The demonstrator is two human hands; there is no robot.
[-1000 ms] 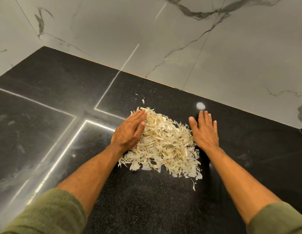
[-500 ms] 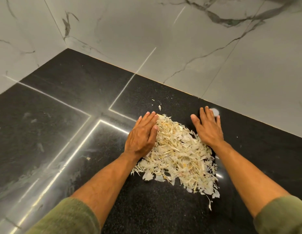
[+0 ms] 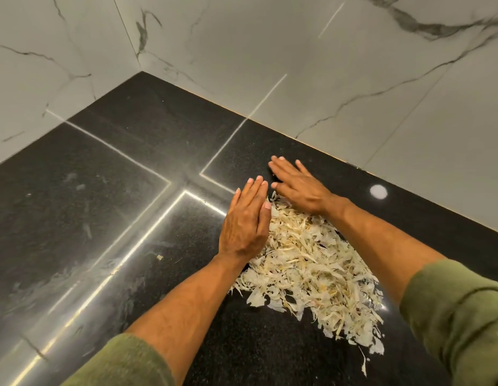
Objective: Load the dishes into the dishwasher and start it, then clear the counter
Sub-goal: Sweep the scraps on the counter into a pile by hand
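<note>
- 2 olive-green knit sleeves nearest the cam, pushed up the forearms: left sleeve (image 3: 122, 360) at bottom centre-left, right sleeve (image 3: 462, 316) at the right edge. Soft, ribbed-looking fabric.
- 1 heap of pale cream, papery peel scraps (image 3: 314, 268) lay on the glossy black speckled stone counter (image 3: 75, 218), btwn the 2 forearms. Thin, curled, shredded bits, loose at the edges; a few strays trailed toward the near right. 1 tiny scrap sat apart to the left of the left forearm.
- Left hand (image 3: 246, 221): palm turned inward, standing on its edge, fingers straight & together, pressed against the heap's left side. Held nothing.
- Right hand (image 3: 297, 188): flat, palm down, fingers straight & slightly spread, angled to the left across the far end of the heap, resting on its top edge w/ fingertips out over bare counter. Held nothing either. Fingertips of the 2 hands were near each other, not clearly touching.
- Counter showed bright strip-light reflections in straight lines, 1 round light spot right of the right hand, plus smeary patches at left.
- Farthest: 2 white marble-look tiled walls (image 3: 325, 79) w/ grey veins, meeting in 1 corner at the counter's back.
</note>
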